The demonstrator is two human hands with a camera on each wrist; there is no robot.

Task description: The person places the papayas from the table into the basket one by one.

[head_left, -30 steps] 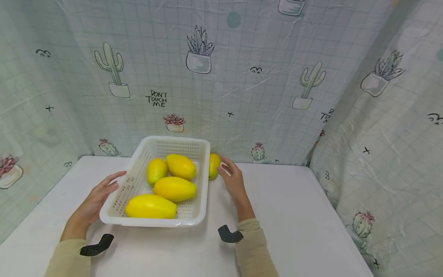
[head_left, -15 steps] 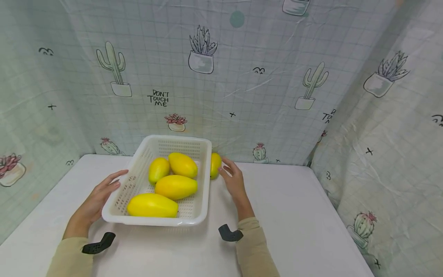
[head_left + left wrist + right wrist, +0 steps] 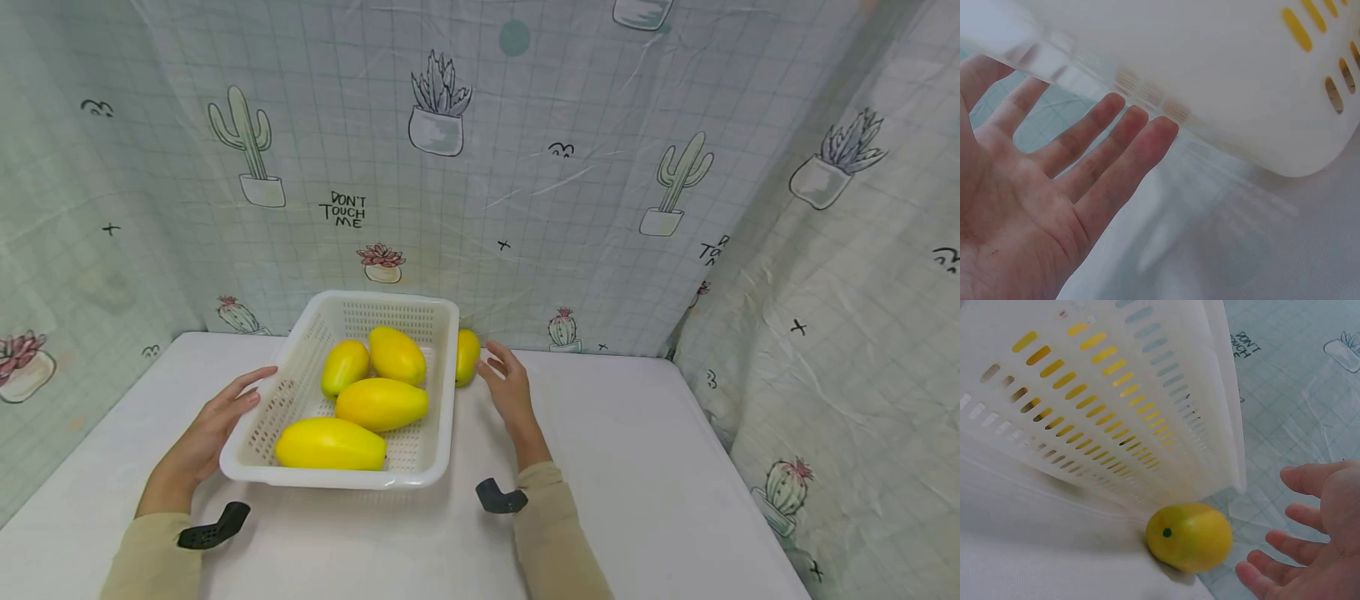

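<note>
A white plastic basket (image 3: 442, 446) with slotted walls holds several yellow fruits, mango-like in shape; one long fruit (image 3: 330, 444) lies nearest the front. Against the basket's left side rests my left hand (image 3: 198, 437), its fingers extended; in the left wrist view the fingertips touch the basket's wall (image 3: 1235, 81). One more yellow fruit (image 3: 1191, 537), with a dark stem spot, lies on the table outside the basket's right wall, partly hidden by the rim in the head view. My right hand (image 3: 512, 396) is beside that fruit, fingers loosely spread and apart from it, holding nothing.
The white table (image 3: 637, 475) extends to the right and in front of the basket. A cactus-printed curtain (image 3: 495, 192) hangs behind the table and along both sides. Dark curved devices, such as the one by the right sleeve (image 3: 501, 497), sit at both wrists.
The fruit at the back right inside the basket has turned slightly. My right hand has drawn a little away from the outside fruit. My left hand stays at the basket; the head view shifted slightly.
</note>
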